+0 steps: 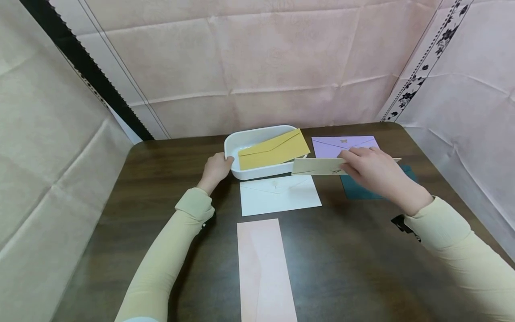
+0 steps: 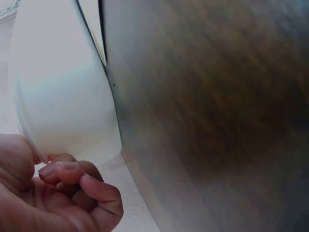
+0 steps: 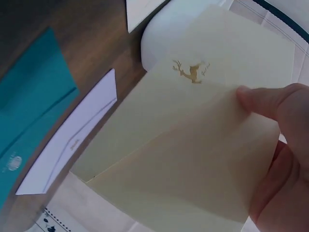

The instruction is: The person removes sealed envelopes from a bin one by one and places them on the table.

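Note:
My left hand (image 1: 217, 169) grips the left end of a white plastic tray (image 1: 263, 173), thumb over the rim and fingers curled beneath it in the left wrist view. A yellow envelope (image 1: 277, 150) lies inside, its right end on the tray's edge. Between the thumb and fingers of my right hand (image 1: 372, 172) is a cream envelope (image 3: 193, 130) with a gold deer print, raised above the table. In the head view it appears nearly edge-on, its left end overlapping the tray's right front corner. Under that hand lie a purple envelope (image 1: 344, 144) and a teal envelope (image 1: 362, 190).
A pale white-blue envelope (image 1: 280, 195) lies just in front of the tray. Closer to me is a long pale pink envelope (image 1: 265, 273). The dark wooden table (image 1: 342, 268) meets hanging cloth (image 1: 261, 58) at the back and sides.

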Motion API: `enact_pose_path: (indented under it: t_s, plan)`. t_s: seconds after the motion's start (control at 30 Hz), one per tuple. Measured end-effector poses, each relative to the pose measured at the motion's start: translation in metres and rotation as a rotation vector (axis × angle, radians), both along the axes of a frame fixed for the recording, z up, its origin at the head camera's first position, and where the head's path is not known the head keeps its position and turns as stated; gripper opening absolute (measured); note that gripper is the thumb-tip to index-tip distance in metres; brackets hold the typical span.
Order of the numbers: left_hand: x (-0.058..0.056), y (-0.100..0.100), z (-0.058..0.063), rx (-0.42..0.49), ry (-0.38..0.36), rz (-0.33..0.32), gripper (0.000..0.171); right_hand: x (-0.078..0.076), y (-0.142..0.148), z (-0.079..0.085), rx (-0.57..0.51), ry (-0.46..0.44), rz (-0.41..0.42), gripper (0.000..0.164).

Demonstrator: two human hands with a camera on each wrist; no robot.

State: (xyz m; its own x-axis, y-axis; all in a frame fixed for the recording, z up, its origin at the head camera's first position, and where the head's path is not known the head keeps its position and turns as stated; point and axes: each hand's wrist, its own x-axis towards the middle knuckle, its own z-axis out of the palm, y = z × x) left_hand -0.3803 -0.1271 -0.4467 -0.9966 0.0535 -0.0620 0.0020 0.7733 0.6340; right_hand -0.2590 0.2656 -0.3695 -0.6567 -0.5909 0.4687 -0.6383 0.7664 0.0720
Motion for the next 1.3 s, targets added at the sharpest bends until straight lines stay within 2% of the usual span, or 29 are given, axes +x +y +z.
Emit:
enact_pose_path:
  t_s: [0.17, 0.3, 0.47, 0.67, 0.9, 1.07, 1.3]
  plan:
    - [-0.001, 0.0, 0.001, 0.001, -0.016, 0.003, 0.037, 0.013, 0.005, -0.006, -0.038, -0.035, -0.017, 0.025]
    - [-0.001, 0.0, 0.001, 0.0, -0.024, 0.002, 0.037, 0.022, 0.008, -0.009, -0.049, -0.097, -0.053, 0.021]
    - [-0.001, -0.001, 0.001, 0.008, -0.022, 0.001, 0.036, 0.032, 0.01, -0.011, -0.06, -0.17, -0.048, 0.022]
    - [-0.001, -0.001, 0.001, 0.027, -0.036, 0.006, 0.037, 0.045, 0.008, -0.014, -0.062, -0.307, -0.062, 0.016]
    - [-0.001, 0.0, 0.002, 0.026, -0.033, 0.002, 0.037, 0.057, 0.007, -0.019, -0.047, -0.481, -0.116, 0.017]
    - [-0.001, 0.0, 0.001, 0.032, -0.031, 0.002, 0.037, 0.065, 0.004, -0.023, -0.062, -0.553, -0.132, 0.017]
    - [-0.002, -0.001, -0.001, 0.047, -0.039, 0.004, 0.036, 0.077, 0.001, -0.031, -0.087, -0.627, -0.111, 0.016]
